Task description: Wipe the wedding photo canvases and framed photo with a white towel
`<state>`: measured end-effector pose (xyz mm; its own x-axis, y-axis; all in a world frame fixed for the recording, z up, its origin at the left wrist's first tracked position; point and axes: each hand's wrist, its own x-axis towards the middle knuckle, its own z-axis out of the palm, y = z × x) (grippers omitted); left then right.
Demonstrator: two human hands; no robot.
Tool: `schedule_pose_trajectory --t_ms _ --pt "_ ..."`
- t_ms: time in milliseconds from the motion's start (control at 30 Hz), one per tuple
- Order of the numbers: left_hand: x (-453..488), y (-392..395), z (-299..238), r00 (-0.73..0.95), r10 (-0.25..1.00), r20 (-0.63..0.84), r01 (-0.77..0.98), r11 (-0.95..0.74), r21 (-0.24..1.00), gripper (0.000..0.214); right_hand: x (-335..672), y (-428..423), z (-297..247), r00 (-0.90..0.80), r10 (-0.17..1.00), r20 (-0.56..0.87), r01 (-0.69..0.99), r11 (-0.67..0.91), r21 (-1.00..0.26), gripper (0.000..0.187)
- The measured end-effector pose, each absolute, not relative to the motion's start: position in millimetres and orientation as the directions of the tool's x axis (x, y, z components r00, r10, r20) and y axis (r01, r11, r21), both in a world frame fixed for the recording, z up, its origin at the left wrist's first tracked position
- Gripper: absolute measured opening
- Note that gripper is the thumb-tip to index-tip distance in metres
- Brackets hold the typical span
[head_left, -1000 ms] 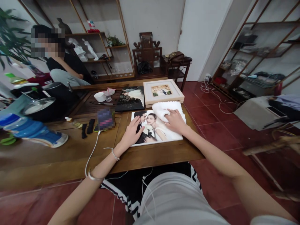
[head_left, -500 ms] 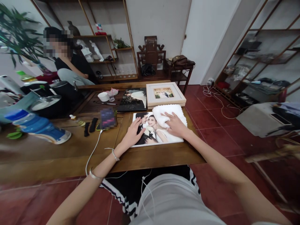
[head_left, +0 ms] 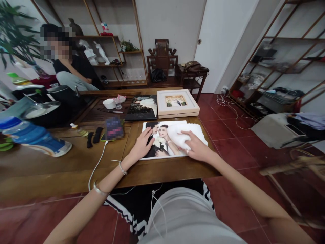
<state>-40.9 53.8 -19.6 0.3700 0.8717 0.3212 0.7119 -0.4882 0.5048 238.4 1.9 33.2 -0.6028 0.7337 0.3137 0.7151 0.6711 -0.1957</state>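
Head view: left hand [head_left: 145, 143] flat on photo panel [head_left: 160, 146], fingers spread; right hand [head_left: 199, 146] curled, cloth [head_left: 177, 133] in fingers.

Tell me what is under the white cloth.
The white cloth lies over the right part of the photo panel, under the right hand. The panel's left part, where the left hand rests, shows a couple; whatever is printed beneath the cloth is covered.

No text, brand or number can be read. Any print on the blue-and-white bottle [head_left: 37, 136], back from the near edge of the tabletop [head_left: 73, 169], is too blurred; the cabled device [head_left: 114, 128] is pixelated.
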Motion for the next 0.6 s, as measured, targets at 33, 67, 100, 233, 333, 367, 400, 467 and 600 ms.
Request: schedule_pose_trajectory --t_ms 33,67,100,233,333,367,400,467,600 --pt "-41 54 -19 0.376 0.869 0.321 0.713 -0.493 0.498 0.048 238 20 32 -0.594 0.734 0.330 0.720 0.668 -0.190 0.018" --pt "-41 54 -19 0.382 0.867 0.320 0.714 -0.497 0.493 0.048 238 38 31 -0.586 0.741 0.330 0.730 0.659 -0.184 0.024" --pt "-41 54 -19 0.384 0.867 0.318 0.714 -0.497 0.492 0.048 237 54 30 -0.597 0.735 0.321 0.724 0.666 -0.179 0.029" --pt "-39 52 -18 0.358 0.879 0.316 0.711 -0.476 0.518 0.047 234 94 26 -0.617 0.730 0.294 0.722 0.674 -0.157 0.032" --pt "-36 50 -18 0.324 0.891 0.319 0.719 -0.451 0.529 0.047 233 85 24 -0.612 0.731 0.303 0.729 0.670 -0.144 0.030" --pt "-35 49 -18 0.313 0.894 0.320 0.723 -0.443 0.530 0.047 233 74 25 -0.611 0.730 0.305 0.727 0.670 -0.148 0.029" --pt "-35 49 -18 0.303 0.897 0.323 0.727 -0.436 0.530 0.046 233 61 26 -0.615 0.728 0.303 0.722 0.674 -0.155 0.027" --pt "-34 48 -18 0.291 0.896 0.334 0.728 -0.434 0.530 0.046 233 27 29 -0.623 0.724 0.295 0.709 0.683 -0.178 0.020" --pt "-33 48 -19 0.289 0.893 0.345 0.719 -0.440 0.537 0.046 232 -39 33 -0.681 0.687 0.253 0.648 0.726 -0.229 0.012"
